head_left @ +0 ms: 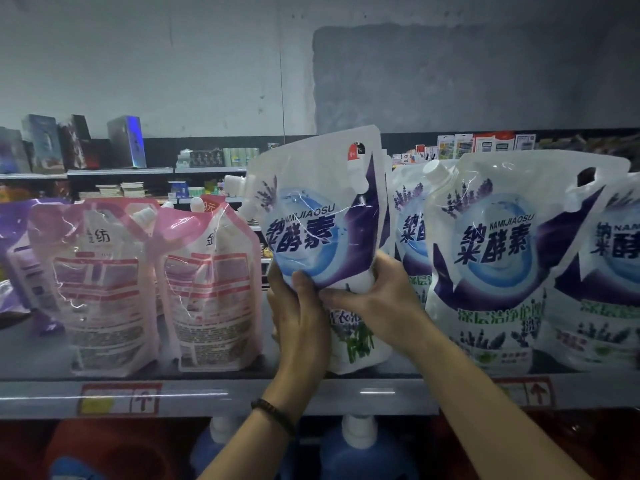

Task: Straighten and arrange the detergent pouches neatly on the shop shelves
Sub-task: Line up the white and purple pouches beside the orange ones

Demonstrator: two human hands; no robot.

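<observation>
White pouch (322,216) marked NAMIJIAOSU is gripped by left hand (299,320) and right hand (379,301), fingers (341,299) curled round it; pink pouches (211,289) are seen left of it.

The grey shelf (221,393) carries two pink pouches (104,289) upright at nine o'clock, touching each other — white-and-purple pouches (491,258) crowd three o'clock. Between them, at centre, one white pouch (322,216) tilts toward eleven o'clock.

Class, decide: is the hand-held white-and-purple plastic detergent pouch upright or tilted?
Tilted: the white-and-purple plastic detergent pouch leans left, lettering slanting; left hand and right hand grip it.
</observation>
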